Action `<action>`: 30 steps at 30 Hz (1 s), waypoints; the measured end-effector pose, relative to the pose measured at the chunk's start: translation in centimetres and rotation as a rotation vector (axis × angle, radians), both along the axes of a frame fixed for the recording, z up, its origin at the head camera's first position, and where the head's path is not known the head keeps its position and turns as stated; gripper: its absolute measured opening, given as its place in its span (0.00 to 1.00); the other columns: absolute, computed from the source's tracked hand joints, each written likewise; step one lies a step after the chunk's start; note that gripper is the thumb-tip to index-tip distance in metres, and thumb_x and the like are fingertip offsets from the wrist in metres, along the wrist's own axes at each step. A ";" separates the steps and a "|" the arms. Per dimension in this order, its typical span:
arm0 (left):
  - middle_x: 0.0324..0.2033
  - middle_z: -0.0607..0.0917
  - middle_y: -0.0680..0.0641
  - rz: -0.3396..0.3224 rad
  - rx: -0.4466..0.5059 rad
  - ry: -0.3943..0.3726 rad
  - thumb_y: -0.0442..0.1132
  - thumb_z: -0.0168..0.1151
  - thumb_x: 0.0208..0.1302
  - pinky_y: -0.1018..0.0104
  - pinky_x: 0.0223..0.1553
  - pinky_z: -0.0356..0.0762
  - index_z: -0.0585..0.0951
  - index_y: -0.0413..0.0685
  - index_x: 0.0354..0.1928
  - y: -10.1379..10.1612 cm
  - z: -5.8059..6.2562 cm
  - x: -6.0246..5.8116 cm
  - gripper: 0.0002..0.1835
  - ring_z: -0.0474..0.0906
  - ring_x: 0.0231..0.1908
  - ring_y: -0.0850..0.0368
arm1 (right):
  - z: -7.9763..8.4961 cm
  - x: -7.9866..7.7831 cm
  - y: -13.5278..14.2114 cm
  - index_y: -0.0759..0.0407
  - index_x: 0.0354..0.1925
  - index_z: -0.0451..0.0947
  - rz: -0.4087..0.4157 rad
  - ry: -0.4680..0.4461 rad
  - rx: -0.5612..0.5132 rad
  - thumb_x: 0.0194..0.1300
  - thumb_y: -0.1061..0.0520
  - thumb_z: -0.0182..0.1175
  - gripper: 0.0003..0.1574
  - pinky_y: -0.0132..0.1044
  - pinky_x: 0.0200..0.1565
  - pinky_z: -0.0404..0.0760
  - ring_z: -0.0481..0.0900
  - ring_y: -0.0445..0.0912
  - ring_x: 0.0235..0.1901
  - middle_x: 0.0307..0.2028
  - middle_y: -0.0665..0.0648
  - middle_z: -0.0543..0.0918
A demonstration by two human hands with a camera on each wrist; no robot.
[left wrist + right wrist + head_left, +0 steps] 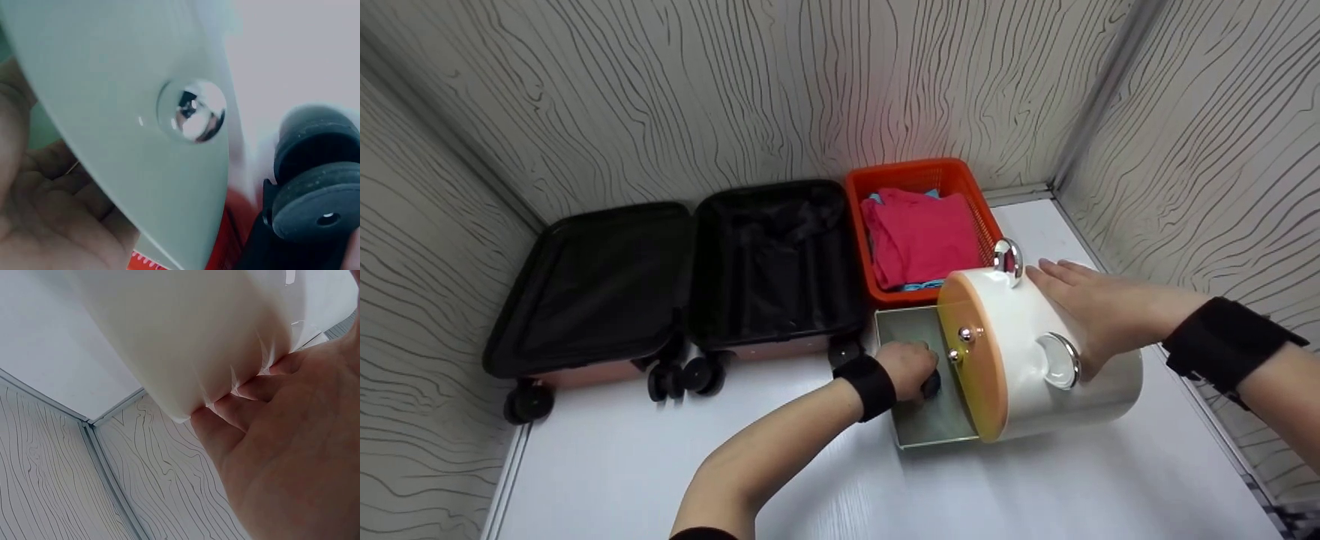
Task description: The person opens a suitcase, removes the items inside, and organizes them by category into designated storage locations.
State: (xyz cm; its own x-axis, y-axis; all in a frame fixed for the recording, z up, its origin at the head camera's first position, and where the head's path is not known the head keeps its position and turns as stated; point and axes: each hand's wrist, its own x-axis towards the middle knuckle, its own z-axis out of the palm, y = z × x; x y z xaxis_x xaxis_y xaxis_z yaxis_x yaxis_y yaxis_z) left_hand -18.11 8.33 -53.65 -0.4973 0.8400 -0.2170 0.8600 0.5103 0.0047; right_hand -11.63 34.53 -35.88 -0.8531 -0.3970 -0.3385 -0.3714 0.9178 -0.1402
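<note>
A white rounded case (1027,300) with an orange front panel (997,390), silver knobs and silver rings lies at the right. A pale translucent drawer (934,431) sticks out from its front toward the left. My left hand (909,367) reaches into this drawer with curled fingers, and a small dark rounded object (931,385) shows at its thumb side, seemingly pinched. In the left wrist view, the drawer's front with its round knob (199,109) partly hides the fingers. My right hand (1072,307) rests on the case's white shell, its fingertips (205,419) touching the surface.
An open suitcase with black lining (780,262) lies at the back left, its dark wheels (703,373) toward me. Beside it, behind the case, an orange basket (877,289) holds folded pink clothing (919,232) and some blue cloth. Patterned walls (780,90) enclose the white table (780,480).
</note>
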 end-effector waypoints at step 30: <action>0.28 0.83 0.51 0.357 0.485 -0.183 0.41 0.70 0.59 0.61 0.31 0.78 0.86 0.44 0.40 -9.8 0.3 0.2 0.10 0.79 0.31 0.57 | -0.2 -0.2 0.0 0.75 0.76 0.51 0.000 -0.005 0.002 0.26 0.39 0.87 0.90 0.69 0.63 0.66 0.58 0.77 0.69 0.73 0.78 0.59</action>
